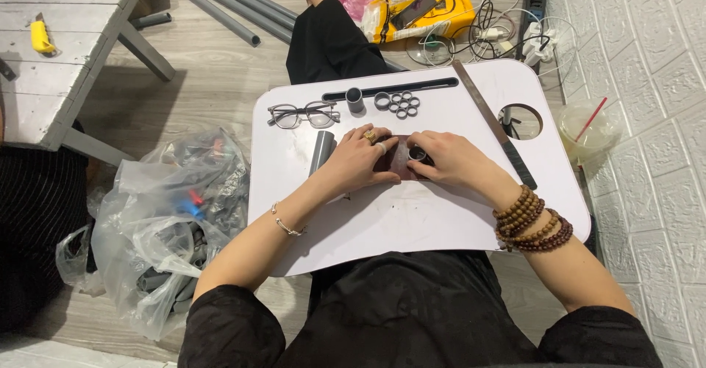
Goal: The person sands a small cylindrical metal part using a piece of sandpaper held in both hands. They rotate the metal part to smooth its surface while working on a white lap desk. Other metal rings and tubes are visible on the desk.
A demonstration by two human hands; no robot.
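Observation:
My left hand (pixel 362 158) and my right hand (pixel 448 158) meet on a small white lap table (pixel 412 221). Between them lies a dark reddish-brown sheet (pixel 401 163), pressed flat under both hands. My right hand's fingers also pinch a small grey ring (pixel 418 153) on top of that sheet. A short grey pipe piece (pixel 321 149) lies just left of my left hand. My left hand wears rings and a thin bracelet; my right wrist carries several strands of wooden beads (pixel 531 219).
Glasses (pixel 301 114), an upright pipe stub (pixel 354 99), a cluster of glued grey rings (pixel 398 103) and a long metal ruler (pixel 491 122) lie on the table's far side. A plastic bag of parts (pixel 173 221) sits left, a drink cup (pixel 585 125) right, cables and grey pipes beyond.

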